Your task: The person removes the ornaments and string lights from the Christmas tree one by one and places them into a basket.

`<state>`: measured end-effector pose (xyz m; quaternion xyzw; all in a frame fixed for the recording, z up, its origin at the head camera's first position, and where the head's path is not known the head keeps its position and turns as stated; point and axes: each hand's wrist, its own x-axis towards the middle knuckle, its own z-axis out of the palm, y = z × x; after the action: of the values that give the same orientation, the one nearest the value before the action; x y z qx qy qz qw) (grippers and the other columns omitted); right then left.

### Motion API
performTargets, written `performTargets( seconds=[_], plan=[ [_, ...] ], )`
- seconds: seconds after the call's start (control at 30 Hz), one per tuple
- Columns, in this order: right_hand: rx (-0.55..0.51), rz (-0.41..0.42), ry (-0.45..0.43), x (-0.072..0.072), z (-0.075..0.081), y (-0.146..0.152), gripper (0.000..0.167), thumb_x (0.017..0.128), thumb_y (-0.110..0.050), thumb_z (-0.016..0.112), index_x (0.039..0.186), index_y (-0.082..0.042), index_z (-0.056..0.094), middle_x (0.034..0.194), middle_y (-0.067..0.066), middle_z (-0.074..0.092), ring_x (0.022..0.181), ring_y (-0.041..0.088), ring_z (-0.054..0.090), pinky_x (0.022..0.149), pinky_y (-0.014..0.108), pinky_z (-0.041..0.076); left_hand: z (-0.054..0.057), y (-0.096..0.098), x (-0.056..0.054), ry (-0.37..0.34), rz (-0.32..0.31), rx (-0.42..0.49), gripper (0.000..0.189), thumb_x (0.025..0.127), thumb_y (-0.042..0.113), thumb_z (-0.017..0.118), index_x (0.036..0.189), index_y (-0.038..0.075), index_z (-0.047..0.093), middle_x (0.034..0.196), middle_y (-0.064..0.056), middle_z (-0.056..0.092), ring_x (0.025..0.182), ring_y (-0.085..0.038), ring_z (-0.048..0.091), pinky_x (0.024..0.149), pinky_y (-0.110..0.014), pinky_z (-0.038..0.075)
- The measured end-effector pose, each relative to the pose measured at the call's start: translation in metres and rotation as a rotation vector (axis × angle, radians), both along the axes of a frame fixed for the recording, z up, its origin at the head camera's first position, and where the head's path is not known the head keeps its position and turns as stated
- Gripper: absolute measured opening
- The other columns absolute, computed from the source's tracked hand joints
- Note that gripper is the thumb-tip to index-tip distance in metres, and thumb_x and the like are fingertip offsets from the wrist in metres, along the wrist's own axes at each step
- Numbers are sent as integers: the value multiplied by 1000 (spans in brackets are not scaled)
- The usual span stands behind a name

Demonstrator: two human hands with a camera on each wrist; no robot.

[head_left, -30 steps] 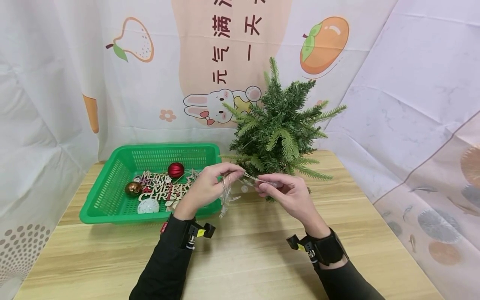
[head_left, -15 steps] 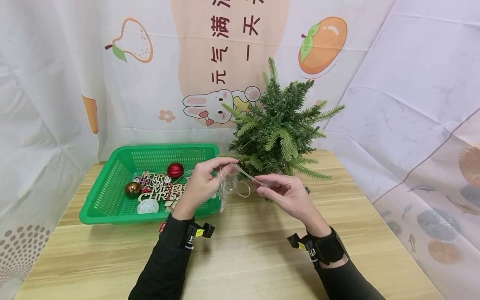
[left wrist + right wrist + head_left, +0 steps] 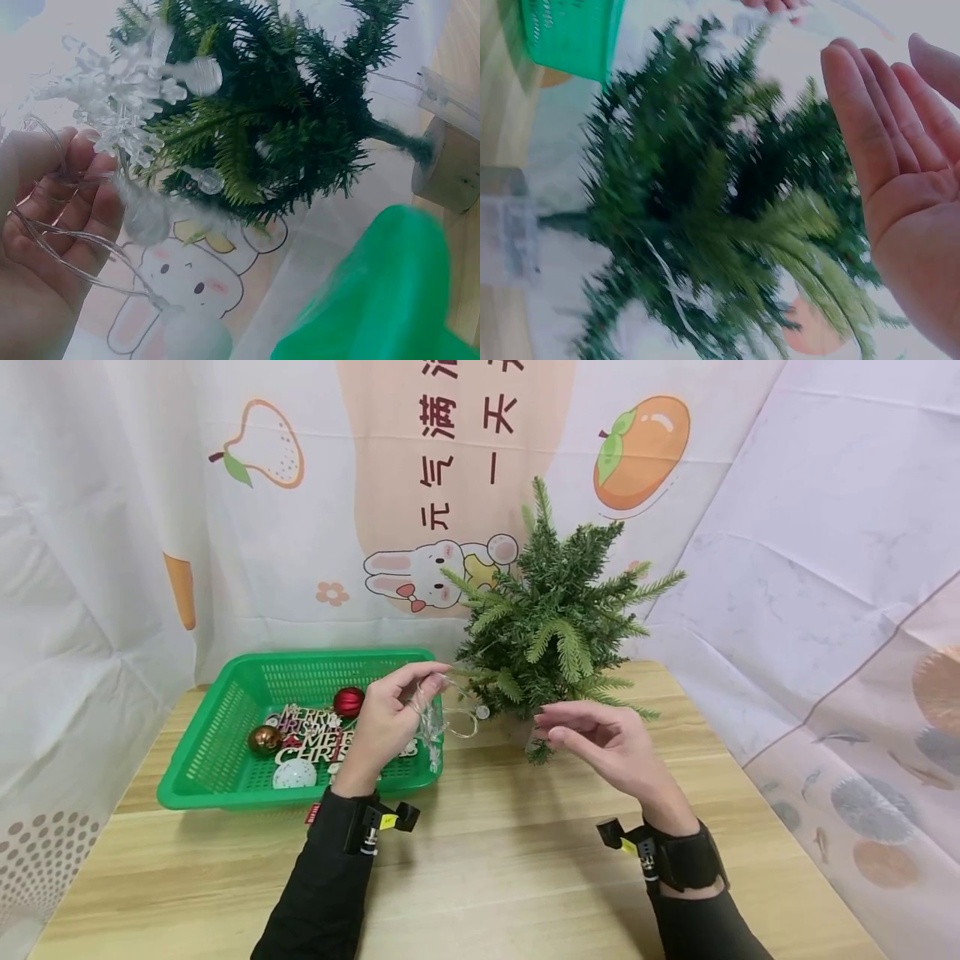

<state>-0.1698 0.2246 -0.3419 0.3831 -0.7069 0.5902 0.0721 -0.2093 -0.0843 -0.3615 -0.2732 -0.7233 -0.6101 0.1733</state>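
Observation:
My left hand (image 3: pixel 384 720) pinches a bunch of string lights (image 3: pixel 430 731) beside the basket. Clear wire loops hang from the fingers, with a round bulb toward the tree. The left wrist view shows transparent snowflakes (image 3: pixel 124 139) and clear bulbs on the wire. My right hand (image 3: pixel 611 745) is in front of the small artificial Christmas tree (image 3: pixel 558 610), fingers loosely bent and holding nothing. In the right wrist view the palm faces the tree, and a thin pale wire (image 3: pixel 667 277) crosses its branches. A round wooden-looking base (image 3: pixel 446 166) carries the trunk.
At the left stands a green plastic basket (image 3: pixel 168 792). Inside lie a red bauble (image 3: pixel 348 702), a brown bauble (image 3: pixel 265 740), a white speckled ball (image 3: pixel 295 773) and Merry Christmas cut-out signs (image 3: pixel 322 747). A printed cloth (image 3: pixel 300 527) hangs behind the wooden table (image 3: pixel 487 877).
My right hand has let go of the string lights and moved right. The left hand has drawn back left with the bunch, over the basket's right edge.

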Motion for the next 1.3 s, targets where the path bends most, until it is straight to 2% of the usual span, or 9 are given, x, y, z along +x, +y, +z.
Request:
performTargets(
  seconds=[0.13, 0.23, 0.33, 0.43, 0.6, 0.77, 0.87, 1.07, 1.3],
  plan=[
    [-85, -8, 22, 1, 7, 14, 28, 90, 19, 62, 119, 19, 61, 109, 24, 71, 93, 24, 74, 79, 34, 59, 4, -8, -2, -45, 30, 48, 24, 104, 17, 60, 124, 9, 70, 104, -8, 72, 100, -24, 70, 87, -32, 56],
    [-157, -14, 17, 3, 12, 25, 29, 91, 23, 56, 120, 23, 57, 109, 26, 70, 93, 25, 74, 80, 35, 59, 8, -13, -6, -68, 47, 40, 25, 104, 19, 59, 124, 8, 70, 104, -9, 71, 99, -26, 68, 86, -30, 55],
    [-224, -29, 4, 6, 16, 38, 28, 93, 24, 52, 121, 26, 53, 110, 25, 70, 93, 28, 73, 80, 38, 59, 14, -17, -11, -91, 65, -13, 26, 105, 22, 59, 124, 9, 70, 103, -12, 70, 95, -26, 67, 77, -26, 53],
    [-295, -66, 17, 7, 18, 51, 27, 94, 24, 50, 120, 27, 53, 108, 26, 70, 90, 31, 73, 78, 38, 59, 21, -21, -16, -104, 87, -91, 24, 105, 25, 60, 122, 12, 71, 95, -13, 68, 82, -25, 64, 65, -26, 48],
    [-356, -211, 14, 4, 19, 70, 25, 96, 19, 52, 120, 24, 56, 104, 22, 72, 84, 27, 73, 73, 33, 60, 37, -25, -26, -112, 123, -242, 22, 104, 24, 62, 120, 13, 71, 87, -7, 67, 70, -21, 56, 60, -30, 44],
    [-414, -399, -68, -7, 17, 89, 24, 98, 8, 59, 120, 18, 60, 102, 17, 72, 87, 22, 69, 73, 27, 58, 50, -27, -34, -150, 110, -323, 20, 103, 20, 63, 119, 11, 70, 102, -6, 72, 83, -20, 62, 68, -35, 49],
    [-484, -445, -159, -17, 13, 100, 26, 98, 3, 64, 120, 15, 61, 101, 16, 70, 88, 22, 68, 73, 27, 58, 57, -26, -39, -175, 104, -365, 18, 103, 19, 63, 118, 11, 69, 105, -8, 72, 88, -20, 64, 74, -37, 50],
    [-344, -416, -388, -37, -3, 115, 24, 100, -7, 64, 123, -2, 66, 108, 5, 70, 92, 16, 68, 79, 26, 58, 71, -24, -47, -207, 98, -448, 18, 103, 20, 63, 115, 10, 70, 95, -6, 69, 77, -22, 58, 70, -36, 45],
    [-195, -423, -468, -66, -4, 116, 29, 102, -16, 65, 129, -7, 63, 116, 0, 66, 97, 14, 68, 82, 25, 57, 86, -24, -59, -211, 87, -560, 21, 100, 22, 66, 114, 8, 73, 88, -8, 68, 75, -23, 56, 72, -35, 42]
  ],
)
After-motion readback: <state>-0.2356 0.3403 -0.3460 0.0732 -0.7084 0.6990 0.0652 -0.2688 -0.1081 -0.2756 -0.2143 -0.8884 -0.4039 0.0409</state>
